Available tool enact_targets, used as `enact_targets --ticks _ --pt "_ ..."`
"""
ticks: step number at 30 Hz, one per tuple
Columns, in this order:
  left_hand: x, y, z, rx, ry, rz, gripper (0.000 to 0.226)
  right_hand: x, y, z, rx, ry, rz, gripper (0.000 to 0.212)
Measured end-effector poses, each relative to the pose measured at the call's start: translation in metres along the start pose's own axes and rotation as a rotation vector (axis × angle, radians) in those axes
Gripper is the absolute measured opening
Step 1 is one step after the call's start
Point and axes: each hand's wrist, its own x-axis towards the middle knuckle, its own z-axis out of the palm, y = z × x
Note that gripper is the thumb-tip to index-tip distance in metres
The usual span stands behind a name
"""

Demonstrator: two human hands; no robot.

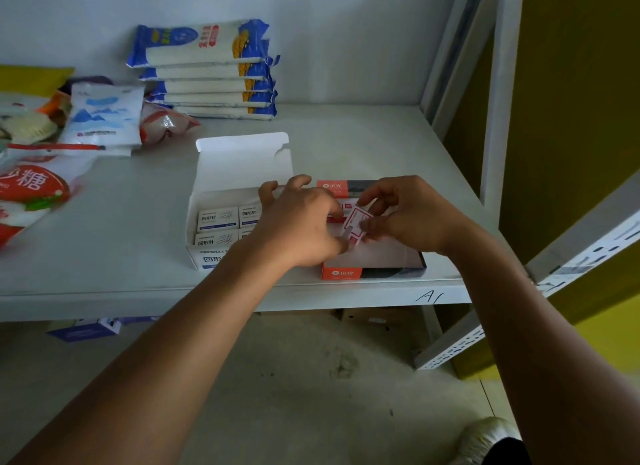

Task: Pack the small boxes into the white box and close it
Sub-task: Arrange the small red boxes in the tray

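The white box (239,166) stands open on the shelf, lid flap up at the back. Inside lie small white boxes with blue print (217,218); my left arm hides its right part. To its right sits an orange and dark box (341,273), open on top. Over it, my right hand (412,215) pinches a small red and white box (356,223), tilted. My left hand (301,222) touches the same small box with its fingertips, other fingers spread.
A stack of blue and white noodle packs (207,73) lies at the back. Bags of sugar and other food (31,187) crowd the shelf's left. The shelf's front edge (346,291) is just below the boxes. A white upright post (495,100) stands at the right.
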Motion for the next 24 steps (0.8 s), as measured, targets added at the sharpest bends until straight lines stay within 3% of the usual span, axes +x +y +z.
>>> enact_targets --ticks 3,5,8,11,15,19,22,24 --pt "0.001 0.002 0.001 0.026 0.012 0.03 0.048 -0.003 -0.002 0.001 0.313 -0.034 0.044 0.021" --pt "0.001 0.004 0.001 0.035 0.046 0.049 0.044 -0.003 0.0 0.003 0.374 -0.012 0.044 0.018" --pt "0.002 0.007 0.002 -0.096 0.121 0.069 0.037 -0.001 0.004 0.003 0.204 0.075 -0.092 0.017" --pt "0.002 0.008 0.0 -0.344 0.188 0.085 0.05 0.0 0.005 0.001 0.099 0.071 -0.177 0.023" --pt "0.006 0.01 -0.001 -0.392 0.153 0.016 0.018 0.002 0.008 0.003 0.132 0.162 -0.104 0.038" --pt "0.008 0.017 0.002 -0.511 0.294 -0.114 0.006 0.0 0.006 0.006 -0.152 0.145 -0.094 0.057" --pt "0.01 0.02 -0.001 -0.664 0.345 -0.178 0.009 -0.002 0.006 0.006 -0.275 0.233 -0.112 0.051" --pt "0.011 0.019 -0.002 -0.591 0.304 -0.173 0.012 0.0 0.009 0.003 -0.335 0.316 -0.138 0.045"
